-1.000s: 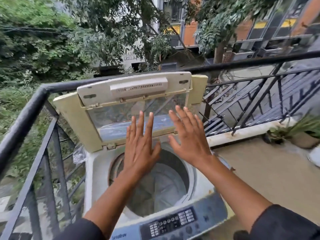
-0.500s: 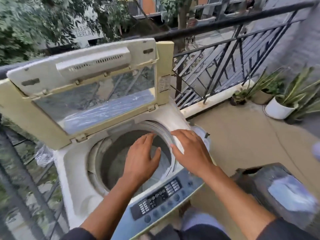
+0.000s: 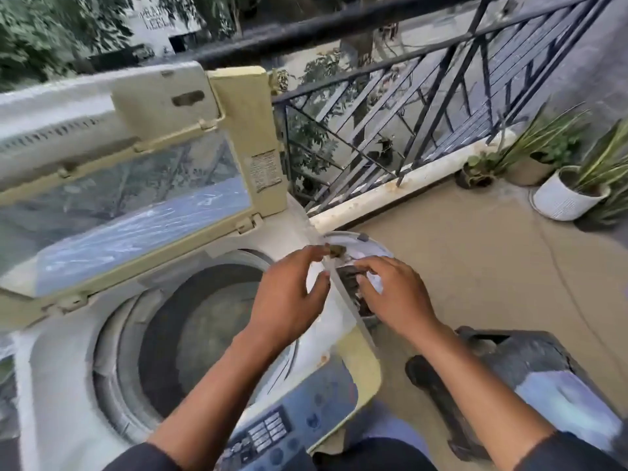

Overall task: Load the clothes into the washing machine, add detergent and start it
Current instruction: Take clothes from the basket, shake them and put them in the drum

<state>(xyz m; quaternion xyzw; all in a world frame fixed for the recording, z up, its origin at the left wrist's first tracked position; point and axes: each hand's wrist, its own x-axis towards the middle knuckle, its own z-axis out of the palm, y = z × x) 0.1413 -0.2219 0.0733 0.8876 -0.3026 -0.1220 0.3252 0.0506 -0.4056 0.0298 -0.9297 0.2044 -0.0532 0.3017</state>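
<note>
The top-loading washing machine (image 3: 61, 375) stands with its lid (image 3: 142, 185) folded up and its drum (image 3: 204, 334) open; I see no clothes in it. Just right of the machine a white bucket (image 3: 365, 241) sits on the floor with dark and white clothes (image 3: 353, 278) in it. My left hand (image 3: 289, 294) hovers over the machine's right edge, fingers apart, fingertips near the bucket's rim. My right hand (image 3: 397, 297) is over the bucket with spread fingers touching the clothes. The control panel (image 3: 272, 433) is at the machine's near edge.
A black metal railing (image 3: 424, 107) runs behind the machine and along the balcony. Potted plants (image 3: 564, 192) stand at the far right by the wall. A dark plastic stool (image 3: 530, 375) sits at my right, close to the bucket. The tan floor (image 3: 475, 260) lies between.
My view has swung right and down. Both hands left the raised lid, passed over the drum and now reach the bucket beside the machine.
</note>
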